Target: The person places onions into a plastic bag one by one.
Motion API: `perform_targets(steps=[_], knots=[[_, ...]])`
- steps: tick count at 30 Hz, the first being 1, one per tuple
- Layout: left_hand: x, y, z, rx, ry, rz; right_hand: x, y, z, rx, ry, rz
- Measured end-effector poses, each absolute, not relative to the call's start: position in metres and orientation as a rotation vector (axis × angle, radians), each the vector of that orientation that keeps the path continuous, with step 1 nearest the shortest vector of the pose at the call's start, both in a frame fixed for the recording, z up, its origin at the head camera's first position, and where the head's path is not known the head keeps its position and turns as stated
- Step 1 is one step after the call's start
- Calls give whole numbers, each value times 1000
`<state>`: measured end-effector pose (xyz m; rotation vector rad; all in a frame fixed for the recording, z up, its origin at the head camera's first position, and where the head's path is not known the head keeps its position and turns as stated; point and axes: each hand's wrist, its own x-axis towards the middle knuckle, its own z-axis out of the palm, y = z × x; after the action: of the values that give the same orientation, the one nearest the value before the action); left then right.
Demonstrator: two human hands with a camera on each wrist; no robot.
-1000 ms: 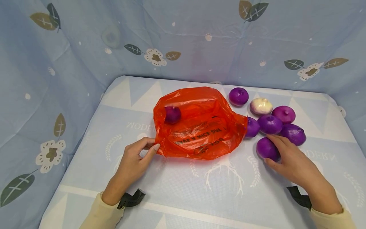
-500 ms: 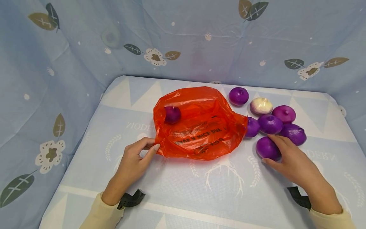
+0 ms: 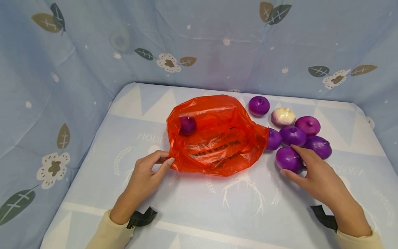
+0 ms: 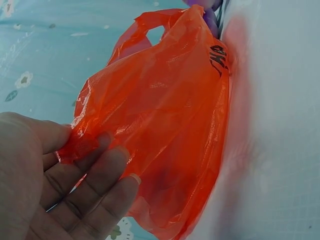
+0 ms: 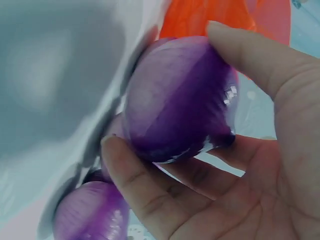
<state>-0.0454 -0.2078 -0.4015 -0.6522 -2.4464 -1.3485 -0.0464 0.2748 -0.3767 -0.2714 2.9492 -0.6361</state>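
Observation:
My left hand (image 3: 147,174) pinches the near left edge of a red plastic bag (image 3: 214,152) between thumb and fingers. The bag lies with its mouth spread wide, and one purple onion (image 3: 187,125) sits inside at the left. In the left wrist view the thumb holds a fold of the bag (image 4: 155,105) against the fingers. On the right, my right hand (image 3: 320,176) grips a glossy purple onion (image 3: 289,159), thumb on the near side and fingers over the far side. The right wrist view shows this onion (image 5: 175,100) between thumb and fingers, its pointed tip toward the palm.
Behind the right hand are several more purple onions (image 3: 293,135), grouped close together, and a whitish one (image 3: 283,116). Another purple onion (image 3: 259,105) lies near the table's back edge. One onion (image 3: 274,139) sits against the bag's right corner. A patterned blue curtain (image 3: 211,41) hangs behind the table.
The right hand's thumb has moved a little left around the onion, and the onion has shifted slightly left and up. The left hand stays at the bag's edge.

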Motion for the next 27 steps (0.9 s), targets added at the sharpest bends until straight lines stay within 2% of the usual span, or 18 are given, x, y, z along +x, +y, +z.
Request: perform_targets(steps=[11, 27], knots=[[-44, -208, -402, -639, -2444, -1345, -33, 246, -342, -268, 3031, -635], [-45, -207, -400, -660, -2438, -1356, -31, 210, -313, -553, 3049, -580]])
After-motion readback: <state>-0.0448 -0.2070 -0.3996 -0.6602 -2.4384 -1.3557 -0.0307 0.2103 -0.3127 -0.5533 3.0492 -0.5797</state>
